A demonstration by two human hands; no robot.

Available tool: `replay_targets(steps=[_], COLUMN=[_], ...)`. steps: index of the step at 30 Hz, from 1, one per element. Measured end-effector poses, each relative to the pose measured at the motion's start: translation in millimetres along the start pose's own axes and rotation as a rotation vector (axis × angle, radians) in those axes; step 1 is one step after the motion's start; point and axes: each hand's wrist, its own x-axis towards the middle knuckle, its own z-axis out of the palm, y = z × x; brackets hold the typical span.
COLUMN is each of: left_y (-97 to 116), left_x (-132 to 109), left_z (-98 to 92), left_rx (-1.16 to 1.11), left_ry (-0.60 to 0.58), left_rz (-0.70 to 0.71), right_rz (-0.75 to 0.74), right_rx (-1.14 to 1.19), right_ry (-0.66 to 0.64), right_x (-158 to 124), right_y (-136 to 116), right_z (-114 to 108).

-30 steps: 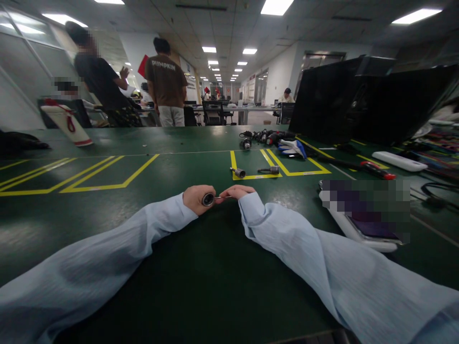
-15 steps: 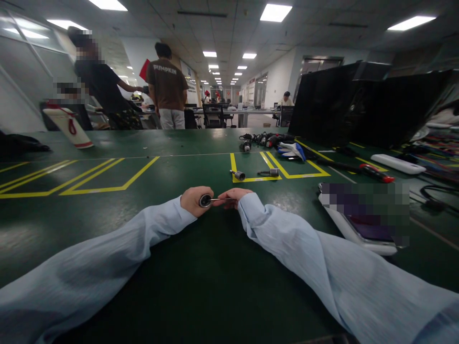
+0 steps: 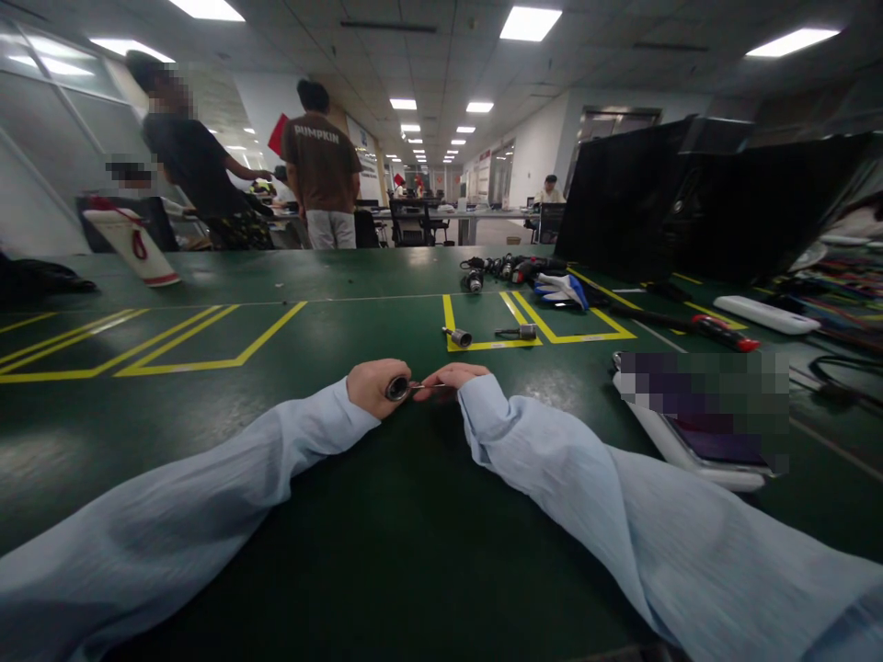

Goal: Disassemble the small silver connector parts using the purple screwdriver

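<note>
Left hand [image 3: 367,386] closed around a dark grey, round, hollow metal cylinder [image 3: 397,388], open end facing the camera, just above the green, smooth-topped table [image 3: 386,552]. Right hand [image 3: 455,378] has narrow, bunched fingers at a thin, straight, silvery metal rod [image 3: 429,385] beside the cylinder; cannot tell whether they pinch it or only touch, nor whether rod and cylinder join.

Handling, judged: cylinder looks rigid, fairly heavy for its bulk, not fragile, maybe slippery if oily. Best hold: full wrap on the barrel, clear of the open mouth. Rod looks light and stiff; fingertip pinch mid-length.

Two grey metal cylinders with slim stems [image 3: 517,332] lie beyond the hands, by the yellow tape outline [image 3: 493,347].
</note>
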Motion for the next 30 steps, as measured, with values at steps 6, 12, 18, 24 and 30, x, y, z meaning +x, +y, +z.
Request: replay_targets(steps=[6, 12, 18, 24, 30], left_y=[-9, 2, 5, -4, -6], left_x=[-1, 2, 2, 0, 2], left_z=[4.7, -1.3, -3.0, 1.9, 3.8], left_rx=[-0.214, -0.177, -0.027, -0.18, -0.232], left_ry=[0.075, 0.027, -0.011, 0.064, 0.106], left_rz=[0.032, -0.008, 0.019, 0.071, 0.083], right_rz=[0.112, -0.141, -0.362, 0.078, 0.011], right_rx=[0.007, -0.027, -0.167, 0.072, 0.072], right_ry=[-0.019, 0.012, 0.044, -0.015, -0.01], right_x=[13, -9, -17, 0, -2], right_y=[-5, -1, 1, -6, -6], right_z=[0, -2, 3, 1, 0])
